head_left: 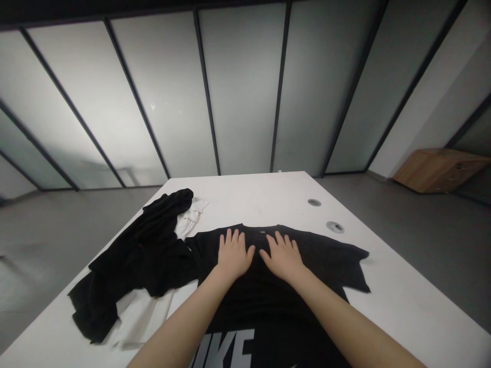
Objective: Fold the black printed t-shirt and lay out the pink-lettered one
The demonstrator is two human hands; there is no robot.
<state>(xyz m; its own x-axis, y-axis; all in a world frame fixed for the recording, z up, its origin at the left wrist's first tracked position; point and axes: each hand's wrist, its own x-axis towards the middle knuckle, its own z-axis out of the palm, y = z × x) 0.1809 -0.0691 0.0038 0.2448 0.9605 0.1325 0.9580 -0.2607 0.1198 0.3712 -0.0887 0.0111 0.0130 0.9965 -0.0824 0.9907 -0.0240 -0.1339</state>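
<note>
A black T-shirt (268, 312) with large pale letters lies spread on the white table, its collar toward the far side. Flat on its upper left chest rests my left hand (233, 254), fingers stretched out and slightly apart. My right hand (283, 256) lies the same way just right of the collar, fingers spread. Both palms face down on the cloth, and neither hand grips anything. The right sleeve reaches out flat, while the left sleeve meets a heap of black clothing (141, 255). My forearms hide part of the shirt's body.
White cloth (141, 314) shows beneath the black heap at the left, and again at its far end. Two round cable holes (335, 227) sit in the white table (245, 197) at right. Frosted glass panels stand beyond, with a wooden cabinet (441, 170) at far right.
</note>
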